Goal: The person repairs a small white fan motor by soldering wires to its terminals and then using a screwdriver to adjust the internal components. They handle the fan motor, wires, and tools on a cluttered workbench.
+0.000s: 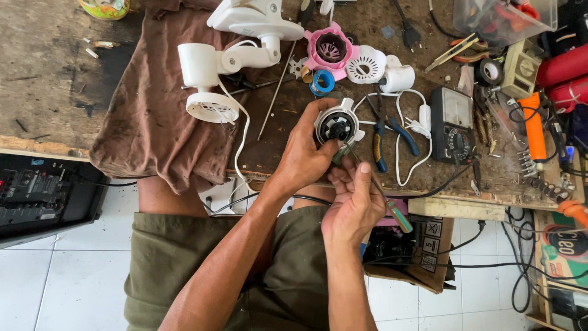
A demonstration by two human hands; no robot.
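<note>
Motor housing (337,124), small, round and white with a dark core, sits at the near edge of the counter (55,110), and I see it from above through the head camera. Nearest to me are olive-green shorts and a white tiled floor. My right hand (354,205) is closed around a screwdriver (384,199) with a green and yellow handle, whose thin shaft runs up to the housing's face. My left hand (306,156) is wrapped around the housing's near side, with the fingers curled over its rim and the thumb on its face. Just right of the housing lie blue-handled pliers (387,136), a looped white cord (411,132) and a black analogue meter (452,125). Left of it a brown cloth (153,116) drapes over the counter edge, carrying a white fan stand (226,61). Beyond the housing are a blue tape roll (323,82), a pink plastic ring part (332,49), a white vented cap (365,64) and a black plug (409,34). At the far right stand orange and red tools (545,98).
</note>
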